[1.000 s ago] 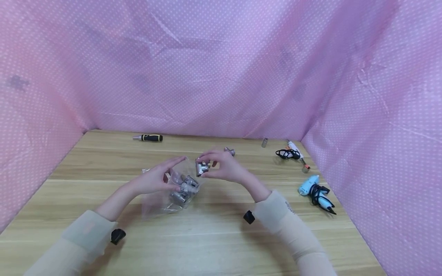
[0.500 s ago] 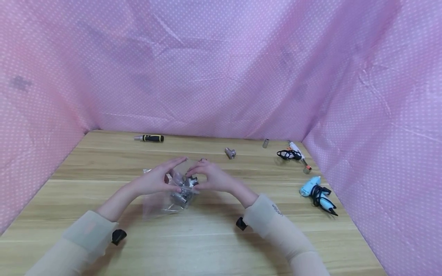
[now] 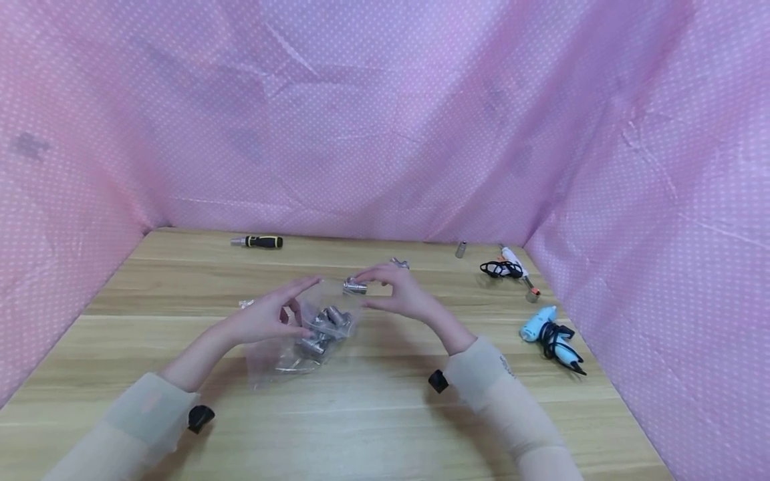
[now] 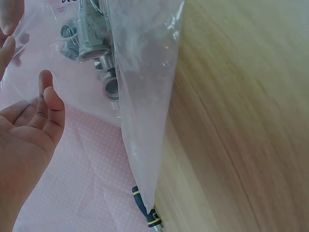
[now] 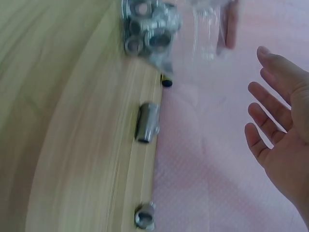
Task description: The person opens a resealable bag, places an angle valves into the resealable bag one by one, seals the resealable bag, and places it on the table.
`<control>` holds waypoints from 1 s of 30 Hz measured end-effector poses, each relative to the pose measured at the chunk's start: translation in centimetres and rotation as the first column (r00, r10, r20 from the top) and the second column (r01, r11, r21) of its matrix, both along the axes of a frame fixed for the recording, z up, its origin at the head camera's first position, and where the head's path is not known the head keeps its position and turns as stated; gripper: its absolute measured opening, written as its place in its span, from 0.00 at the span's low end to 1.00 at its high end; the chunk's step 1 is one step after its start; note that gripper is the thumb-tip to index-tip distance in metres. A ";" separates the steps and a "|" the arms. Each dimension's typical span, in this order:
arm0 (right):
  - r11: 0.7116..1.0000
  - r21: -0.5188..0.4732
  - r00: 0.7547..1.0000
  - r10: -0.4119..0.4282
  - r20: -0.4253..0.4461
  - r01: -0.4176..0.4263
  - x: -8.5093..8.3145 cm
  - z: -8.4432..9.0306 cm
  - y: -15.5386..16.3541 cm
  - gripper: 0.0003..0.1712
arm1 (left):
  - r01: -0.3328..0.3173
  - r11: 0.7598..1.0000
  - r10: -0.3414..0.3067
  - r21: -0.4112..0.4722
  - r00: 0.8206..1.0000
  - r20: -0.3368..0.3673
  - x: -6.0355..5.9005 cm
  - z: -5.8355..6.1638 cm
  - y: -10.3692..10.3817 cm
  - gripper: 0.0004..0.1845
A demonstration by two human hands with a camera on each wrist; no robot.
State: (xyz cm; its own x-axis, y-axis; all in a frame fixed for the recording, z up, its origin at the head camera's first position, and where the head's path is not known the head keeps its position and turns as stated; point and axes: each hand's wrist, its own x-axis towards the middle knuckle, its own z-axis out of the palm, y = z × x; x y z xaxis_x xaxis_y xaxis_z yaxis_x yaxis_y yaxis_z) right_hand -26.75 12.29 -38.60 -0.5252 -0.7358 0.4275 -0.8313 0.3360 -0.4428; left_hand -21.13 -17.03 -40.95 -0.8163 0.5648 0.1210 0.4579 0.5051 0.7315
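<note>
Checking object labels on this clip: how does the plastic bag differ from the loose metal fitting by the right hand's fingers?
The plastic bag is see-through; the loose metal fitting is opaque and silvery. The bag is larger than the fitting. The bag holds several other fittings; the loose one lies on the table, outside it. Both look shiny.
</note>
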 end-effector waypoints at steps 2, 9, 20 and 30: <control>0.999 0.007 0.998 -0.050 0.025 0.050 -0.4 -0.1 0.4 0.25 | -0.006 1.000 0.006 -0.010 1.000 -0.003 0.1 -0.1 -0.2 0.52; 0.990 0.060 0.983 -0.137 0.123 0.130 -2.4 -1.4 0.8 0.28 | -0.007 1.000 0.007 -0.009 1.000 -0.017 0.1 -0.1 -0.4 0.52; 0.972 0.183 0.965 -0.180 0.188 0.146 -6.1 -4.3 -0.3 0.32 | -0.006 1.000 0.006 0.001 1.000 -0.007 0.1 -0.4 -0.5 0.52; 0.942 0.313 0.930 -0.218 0.295 0.122 -8.4 -5.6 -1.1 0.33 | -0.004 1.000 0.004 0.006 1.000 -0.005 0.0 -0.7 -0.4 0.52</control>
